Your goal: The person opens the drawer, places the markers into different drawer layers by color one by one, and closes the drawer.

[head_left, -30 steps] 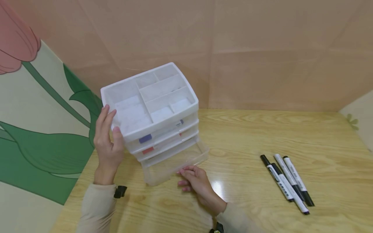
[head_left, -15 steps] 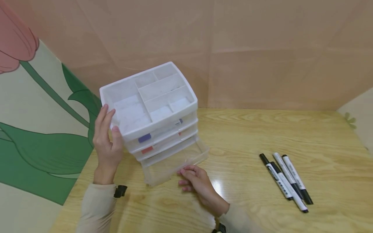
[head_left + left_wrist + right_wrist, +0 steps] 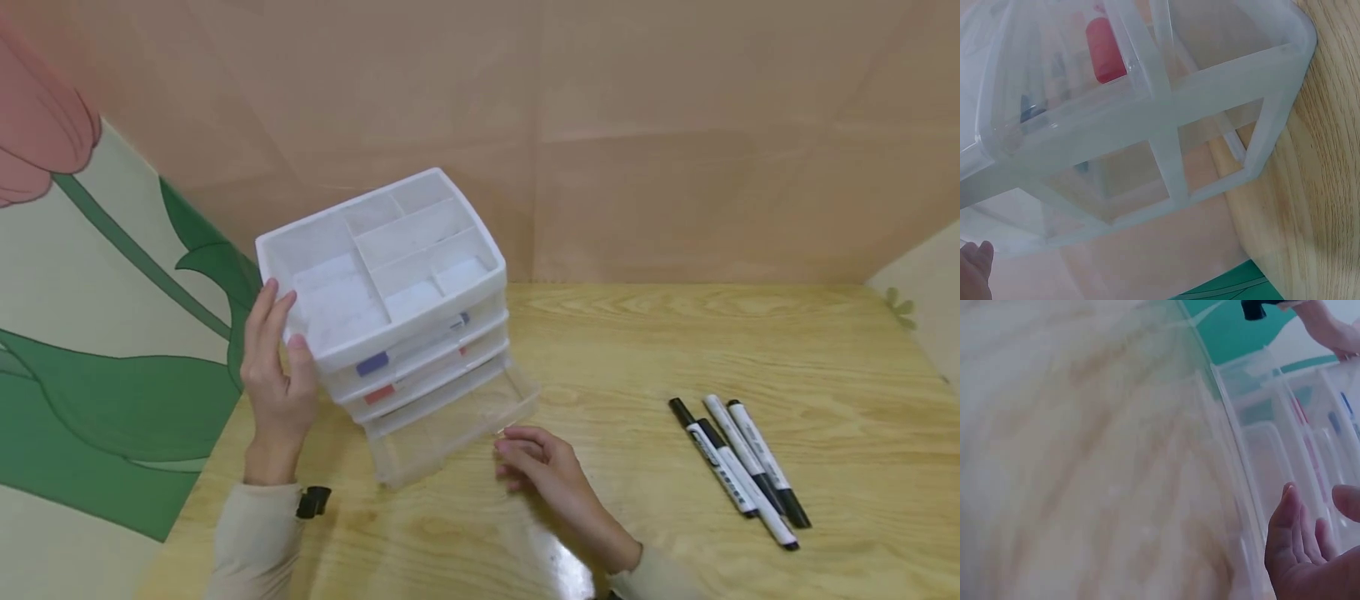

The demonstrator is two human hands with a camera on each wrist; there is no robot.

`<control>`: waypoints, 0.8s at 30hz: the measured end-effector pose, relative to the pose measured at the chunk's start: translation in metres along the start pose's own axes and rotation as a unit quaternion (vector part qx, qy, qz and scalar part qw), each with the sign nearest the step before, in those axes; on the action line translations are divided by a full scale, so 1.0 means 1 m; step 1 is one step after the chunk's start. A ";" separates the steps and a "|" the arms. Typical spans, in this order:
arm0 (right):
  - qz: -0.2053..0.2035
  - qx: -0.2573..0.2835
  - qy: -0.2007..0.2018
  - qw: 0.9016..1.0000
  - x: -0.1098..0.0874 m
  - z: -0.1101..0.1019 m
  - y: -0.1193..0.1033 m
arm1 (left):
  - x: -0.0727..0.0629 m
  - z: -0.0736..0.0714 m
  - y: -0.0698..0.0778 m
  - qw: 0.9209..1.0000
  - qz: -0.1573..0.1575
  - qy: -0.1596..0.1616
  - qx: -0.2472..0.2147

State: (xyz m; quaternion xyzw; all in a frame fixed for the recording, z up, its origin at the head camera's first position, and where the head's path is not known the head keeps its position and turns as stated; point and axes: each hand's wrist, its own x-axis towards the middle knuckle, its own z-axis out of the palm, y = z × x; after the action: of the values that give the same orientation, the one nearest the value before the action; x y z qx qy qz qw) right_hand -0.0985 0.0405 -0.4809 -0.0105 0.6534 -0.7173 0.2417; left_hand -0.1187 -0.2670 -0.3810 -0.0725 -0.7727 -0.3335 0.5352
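"While your left hand (image 3: 281,383) steadies the box (image 3: 412,323) near the back-left corner of the tabletop (image 3: 615,358), unclenched, which step?"

"Opening the drawer (image 3: 450,442), seemingly done; your right hand (image 3: 553,473), beside its lip, grasps nothing. Next probably calls for reaching the pens (image 3: 740,477)."

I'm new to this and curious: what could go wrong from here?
The bottom drawer juts out, so a strong pull might free it. The left hand rests against the box; without it, the box could shift. The markers lie loose; the right sleeve might knock them rolling.
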 end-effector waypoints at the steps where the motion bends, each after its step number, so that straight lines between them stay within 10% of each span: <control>1: -0.007 -0.008 0.003 1.000 -0.002 -0.003 -0.001 | 0.000 0.000 0.000 1.000 -0.001 0.001 -0.001; 24: -0.076 -0.113 0.080 0.987 -0.023 -0.060 -0.007 | -0.003 0.004 -0.003 1.000 -0.009 0.014 -0.003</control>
State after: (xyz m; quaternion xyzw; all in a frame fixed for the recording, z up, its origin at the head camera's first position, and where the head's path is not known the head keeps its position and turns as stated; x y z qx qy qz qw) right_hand -0.1009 0.1051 -0.4764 -0.0303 0.7447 -0.6537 0.1309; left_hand -0.1221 -0.2657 -0.3862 -0.0622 -0.7648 -0.3413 0.5428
